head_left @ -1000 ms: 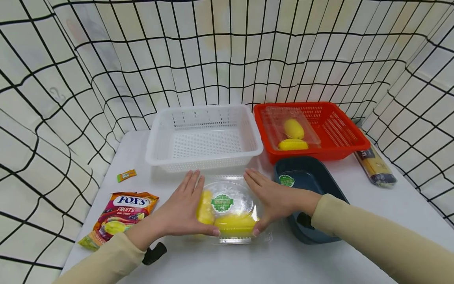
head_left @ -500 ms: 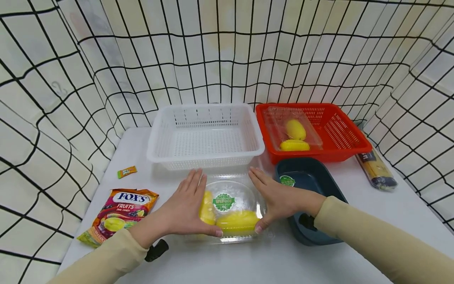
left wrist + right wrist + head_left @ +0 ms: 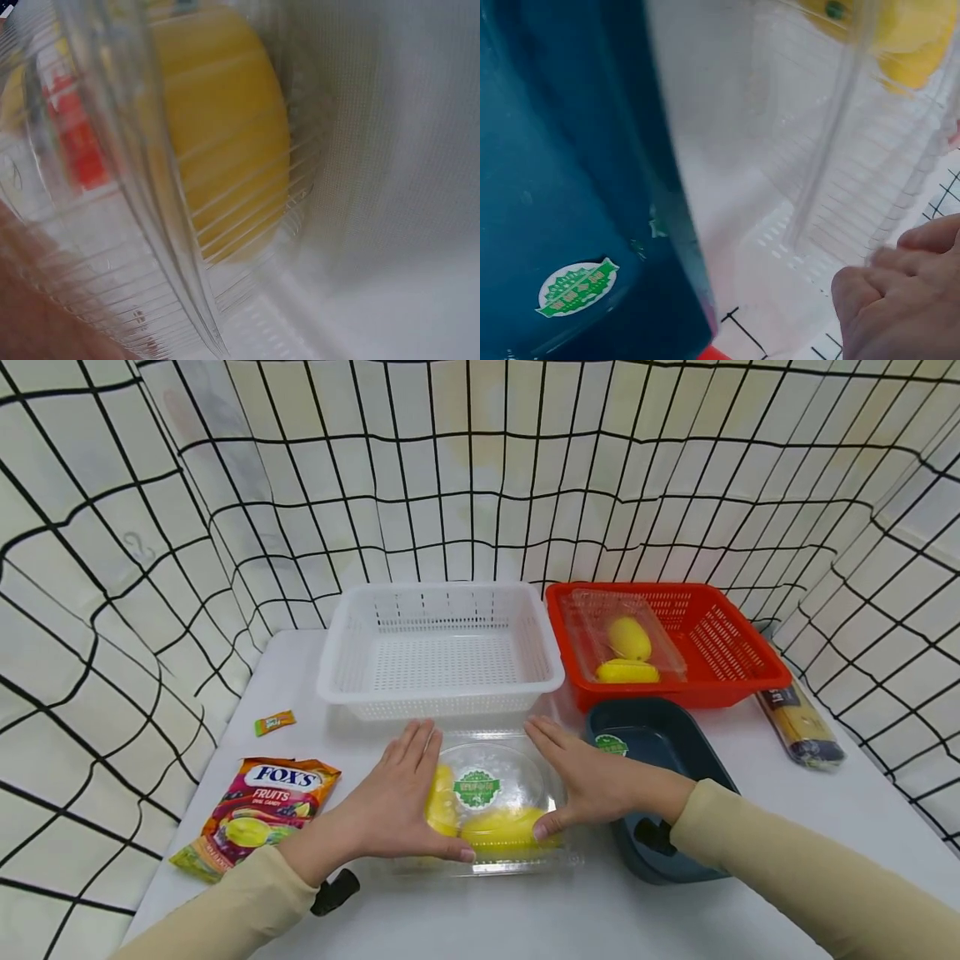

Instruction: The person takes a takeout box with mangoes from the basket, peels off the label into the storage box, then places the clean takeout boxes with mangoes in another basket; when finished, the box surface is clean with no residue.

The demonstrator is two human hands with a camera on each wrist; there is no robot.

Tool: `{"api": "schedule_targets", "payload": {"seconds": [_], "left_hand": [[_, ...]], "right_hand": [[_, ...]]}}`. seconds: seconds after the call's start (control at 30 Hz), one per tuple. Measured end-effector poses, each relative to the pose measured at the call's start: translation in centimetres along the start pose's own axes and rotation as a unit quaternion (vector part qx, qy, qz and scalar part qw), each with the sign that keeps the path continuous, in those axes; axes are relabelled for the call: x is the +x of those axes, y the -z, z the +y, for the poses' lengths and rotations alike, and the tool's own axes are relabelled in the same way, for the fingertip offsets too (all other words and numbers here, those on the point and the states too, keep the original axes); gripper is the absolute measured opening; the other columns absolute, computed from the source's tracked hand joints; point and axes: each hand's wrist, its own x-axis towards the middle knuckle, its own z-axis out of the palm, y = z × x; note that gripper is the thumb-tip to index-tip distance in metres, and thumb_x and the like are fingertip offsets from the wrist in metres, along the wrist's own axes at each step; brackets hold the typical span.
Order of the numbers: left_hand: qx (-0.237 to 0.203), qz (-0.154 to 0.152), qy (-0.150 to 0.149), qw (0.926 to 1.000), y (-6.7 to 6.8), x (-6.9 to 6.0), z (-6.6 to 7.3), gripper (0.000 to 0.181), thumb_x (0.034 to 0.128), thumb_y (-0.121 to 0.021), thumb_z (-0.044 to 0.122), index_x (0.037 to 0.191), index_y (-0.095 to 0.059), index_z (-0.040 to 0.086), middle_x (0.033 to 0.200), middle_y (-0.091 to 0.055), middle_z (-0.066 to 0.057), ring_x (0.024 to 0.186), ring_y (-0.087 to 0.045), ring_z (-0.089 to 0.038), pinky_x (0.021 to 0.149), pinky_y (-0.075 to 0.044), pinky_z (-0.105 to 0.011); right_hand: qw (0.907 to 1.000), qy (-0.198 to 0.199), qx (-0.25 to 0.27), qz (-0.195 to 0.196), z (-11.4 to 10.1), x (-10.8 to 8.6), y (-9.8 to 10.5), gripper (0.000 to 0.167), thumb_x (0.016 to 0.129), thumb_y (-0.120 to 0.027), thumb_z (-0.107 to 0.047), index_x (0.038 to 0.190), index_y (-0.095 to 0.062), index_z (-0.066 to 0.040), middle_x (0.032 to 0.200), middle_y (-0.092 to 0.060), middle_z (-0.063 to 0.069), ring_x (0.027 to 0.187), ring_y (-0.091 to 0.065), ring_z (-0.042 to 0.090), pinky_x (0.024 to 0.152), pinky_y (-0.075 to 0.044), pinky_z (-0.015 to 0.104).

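A clear plastic clamshell box [image 3: 517, 764] with a green label lies on the table between my hands, lid down. Yellow fruit-like pieces [image 3: 506, 827] show through it; their exact kind is blurred by the plastic. My left hand [image 3: 386, 806] rests along the box's left side, fingers straight and pointing away, thumb at the near edge. On the other side my right hand [image 3: 596, 781] lies likewise, its thumb at the near right corner of the lid. In the left wrist view the ribbed box wall [image 3: 180, 247] is close, a yellow piece [image 3: 225, 142] behind it.
Behind the box stands a white basket [image 3: 442, 700]. A red basket [image 3: 738, 681] to its right holds another clear box with yellow pieces [image 3: 628, 639]. A dark blue tub [image 3: 675, 752] sits under my right forearm. Candy bag [image 3: 258, 810], small wrapped candy [image 3: 275, 722] and pasta pack [image 3: 798, 722] lie around.
Both hands stay beside the clamshell box. My right thumb has shifted slightly inward over the near edge of the lid. The whole head view has drifted a little.
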Motion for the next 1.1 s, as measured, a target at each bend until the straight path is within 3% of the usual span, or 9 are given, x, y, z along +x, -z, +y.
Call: {"api": "schedule_targets", "payload": {"seconds": [0.37,0.6,0.83,0.97,1.1], "left_hand": [[0.002,-0.012,-0.006,0.9999,0.2,0.1,0.2,0.142,0.0677,-0.072,0.082,0.158,-0.016,-0.012,0.169,-0.006,-0.03,0.158,-0.003,-0.048,0.126,-0.017,-0.063],[0.011,-0.016,-0.005,0.9998,0.3,0.1,0.1,0.142,0.0675,-0.072,0.082,0.158,-0.017,-0.013,0.169,-0.006,-0.031,0.157,-0.004,-0.049,0.125,-0.016,-0.064],[0.004,-0.022,-0.003,0.9998,0.1,0.0,0.0,0.143,0.0676,-0.071,0.084,0.159,-0.015,-0.011,0.17,-0.004,-0.028,0.158,-0.001,-0.046,0.126,-0.014,-0.064],[0.001,-0.025,-0.004,0.9997,0.1,-0.1,-0.1,0.142,0.0684,-0.07,0.084,0.159,-0.015,-0.011,0.17,-0.003,-0.028,0.158,0.0,-0.047,0.126,-0.013,-0.064],[0.002,-0.023,-0.007,0.9997,0.1,-0.1,0.0,0.142,0.0688,-0.07,0.084,0.159,-0.015,-0.011,0.169,-0.004,-0.029,0.158,-0.001,-0.047,0.126,-0.013,-0.064]], "right_hand": [[0.9977,0.067,0.004,0.012,-1.7,1.0,1.1,0.09,0.083,-0.082,-0.044,0.158,-0.041,-0.02,0.159,-0.047,0.002,0.145,-0.048,0.025,0.112,-0.048,0.05],[0.9933,0.103,-0.05,-0.008,-3.3,2.6,1.3,0.066,0.087,-0.079,-0.036,0.148,-0.057,-0.023,0.144,-0.064,-0.003,0.13,-0.063,0.018,0.105,-0.054,0.038],[0.9769,0.162,-0.134,-0.04,-5.5,4.6,0.8,0.052,0.091,-0.077,-0.027,0.141,-0.064,-0.02,0.139,-0.067,-0.003,0.132,-0.061,0.015,0.109,-0.051,0.031],[0.9621,0.19,-0.194,-0.027,-6.1,5.4,0.3,0.051,0.09,-0.078,-0.027,0.138,-0.067,-0.017,0.133,-0.068,0.001,0.126,-0.062,0.016,0.106,-0.051,0.024],[0.9582,0.199,-0.204,-0.02,-6.3,5.9,0.1,0.048,0.088,-0.08,-0.028,0.134,-0.07,-0.017,0.124,-0.07,0.0,0.114,-0.061,0.013,0.1,-0.052,0.017]]}}
